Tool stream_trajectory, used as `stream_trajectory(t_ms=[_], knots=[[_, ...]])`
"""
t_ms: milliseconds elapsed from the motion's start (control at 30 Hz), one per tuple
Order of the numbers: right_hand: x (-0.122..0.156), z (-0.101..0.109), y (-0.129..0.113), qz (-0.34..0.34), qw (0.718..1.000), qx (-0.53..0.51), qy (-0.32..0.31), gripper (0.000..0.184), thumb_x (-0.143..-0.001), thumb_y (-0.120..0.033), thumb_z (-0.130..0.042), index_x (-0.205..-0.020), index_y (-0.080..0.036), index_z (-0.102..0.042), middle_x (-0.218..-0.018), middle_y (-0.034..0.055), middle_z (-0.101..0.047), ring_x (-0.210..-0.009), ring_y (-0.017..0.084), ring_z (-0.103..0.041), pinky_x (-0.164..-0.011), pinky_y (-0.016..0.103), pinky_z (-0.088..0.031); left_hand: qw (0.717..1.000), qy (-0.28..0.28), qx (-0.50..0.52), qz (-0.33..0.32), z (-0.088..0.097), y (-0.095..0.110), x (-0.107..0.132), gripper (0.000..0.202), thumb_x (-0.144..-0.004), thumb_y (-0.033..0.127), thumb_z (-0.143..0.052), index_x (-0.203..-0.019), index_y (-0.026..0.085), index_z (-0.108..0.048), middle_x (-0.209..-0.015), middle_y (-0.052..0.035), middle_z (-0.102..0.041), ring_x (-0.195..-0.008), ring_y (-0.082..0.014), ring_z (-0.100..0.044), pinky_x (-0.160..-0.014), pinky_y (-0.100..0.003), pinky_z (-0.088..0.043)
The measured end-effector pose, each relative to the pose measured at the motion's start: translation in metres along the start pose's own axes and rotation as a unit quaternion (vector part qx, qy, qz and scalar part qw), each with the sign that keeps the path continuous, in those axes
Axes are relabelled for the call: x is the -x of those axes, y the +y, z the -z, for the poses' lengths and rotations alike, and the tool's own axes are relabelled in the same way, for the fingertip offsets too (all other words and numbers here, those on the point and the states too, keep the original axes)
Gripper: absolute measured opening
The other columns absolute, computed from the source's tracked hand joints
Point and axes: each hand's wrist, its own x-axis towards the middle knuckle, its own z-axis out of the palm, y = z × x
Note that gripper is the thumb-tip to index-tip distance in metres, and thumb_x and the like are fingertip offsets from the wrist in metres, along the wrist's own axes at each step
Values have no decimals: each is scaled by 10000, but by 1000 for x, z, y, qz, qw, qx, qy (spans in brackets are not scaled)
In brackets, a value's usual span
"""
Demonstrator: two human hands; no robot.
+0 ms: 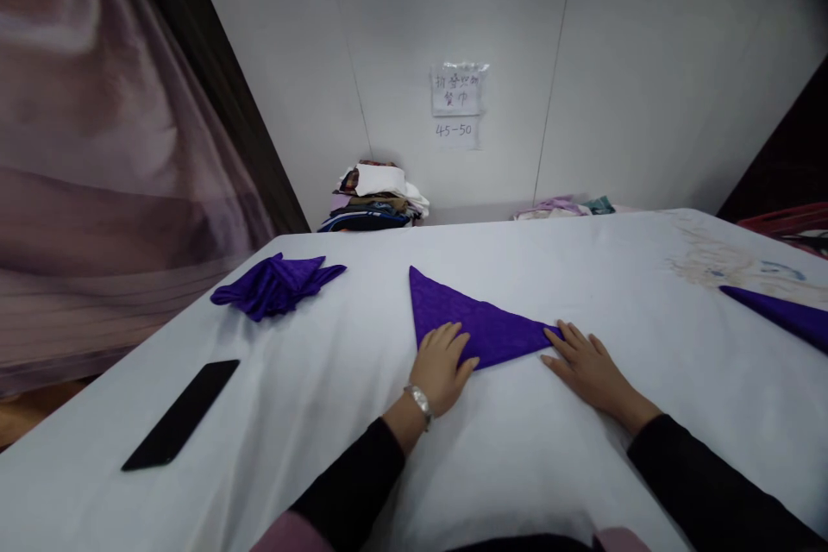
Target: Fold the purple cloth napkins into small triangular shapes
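Observation:
A purple cloth napkin (466, 319) lies folded into a triangle on the white tablecloth (362, 448). My left hand (443, 366) rests flat on the napkin's near left edge, fingers stretched out, with a watch on the wrist. My right hand (586, 366) lies flat on the cloth with its fingertips touching the napkin's right tip. Neither hand holds anything.
A crumpled purple napkin (275, 283) sits at the far left. A black phone (182, 412) lies near the left edge. Another purple napkin (782, 315) shows at the right. Stacked fabrics (375, 198) and more cloth (562, 207) lie by the wall, under a paper sign (458, 90).

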Motion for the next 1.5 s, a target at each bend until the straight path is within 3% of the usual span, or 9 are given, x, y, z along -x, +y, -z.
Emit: stream_trajectory(t_ms=[133, 267, 633, 767, 933, 1067, 1200, 1333, 1500], knots=[[0, 0, 0, 1, 1000, -2, 5, 623, -881, -606, -253, -1386, -252, -347, -1468, 104, -273, -1343, 279, -225, -1036, 516, -236, 991, -111, -9, -73, -28, 15, -22, 645, -857, 603, -325, -1383, 231, -302, -1487, -71, -246, -1368, -254, -151, -1091, -517, -134], [-1, 2, -1, 1, 1000, -4, -4, 625, -884, -600, -255, -1389, -241, -344, -1471, 103, -262, -1345, 272, -221, -1040, 508, -240, 982, -171, -11, -74, -47, 16, -20, 739, -836, 673, -225, -1417, 216, -233, -1501, -73, -200, -1377, -260, -104, -1094, -538, -80], [2, 14, 11, -66, 997, -5, -36, 658, -886, -598, -242, -1398, -192, -322, -1469, 101, -259, -1351, 266, -205, -1048, 525, -204, 979, -190, -4, -68, -43, 13, -22, 718, -821, 694, -221, -1418, 294, -207, -1511, -52, -169, -1381, -258, -83, -1083, -550, -66], [1, 23, 11, -97, 995, -3, -14, 664, -897, -579, -240, -1399, -150, -312, -1468, 131, -250, -1354, 271, -193, -1052, 530, -185, 980, -186, -16, -76, -44, 12, -23, 696, -821, 692, -238, -1407, 316, -240, -1509, -56, -177, -1378, -271, -92, -1077, -552, -74], [-6, 43, -25, 12, 999, -16, 45, 689, -892, -602, -243, -1406, -145, -292, -1477, 127, -226, -1371, 245, -131, -1087, 497, -92, 980, -181, -21, -81, -47, 10, -23, 679, -825, 688, -231, -1397, 323, -271, -1505, -63, -189, -1378, -267, -98, -1074, -550, -80], [-16, 52, -74, 148, 986, -81, -18, 741, -875, -630, -260, -1417, -125, -259, -1486, 127, -199, -1376, 239, -99, -1102, 467, -52, 981, -173, -33, -85, -50, 9, -24, 672, -826, 671, -277, -1397, 317, -277, -1497, -68, -218, -1377, -275, -101, -1074, -555, -74], [-29, 49, -102, 176, 971, -150, -65, 784, -863, -647, -265, -1422, -98, -235, -1488, 150, -181, -1378, 243, -70, -1107, 448, -47, 980, -174, -30, -94, -51, 8, -24, 640, -842, 612, -332, -1412, 349, -206, -1494, -39, -233, -1377, -269, -111, -1075, -556, -76], [-36, 38, -98, 145, 969, -173, -98, 779, -869, -641, -253, -1432, -106, -202, -1493, 147, -159, -1378, 246, -70, -1104, 453, -53, 979, -180, -32, -87, -48, 10, -25, 663, -832, 644, -310, -1407, 319, -247, -1493, -56, -232, -1376, -271, -114, -1080, -547, -71], [-30, 29, -71, 99, 980, -143, -100, 786, -867, -649, -241, -1431, -103, -207, -1489, 153, -161, -1376, 253, -87, -1100, 465, -51, 979, -189, -28, -75, -45, 13, -27, 704, -812, 699, -256, -1386, 295, -318, -1493, -77, -224, -1371, -290, -129, -1071, -563, -82]])
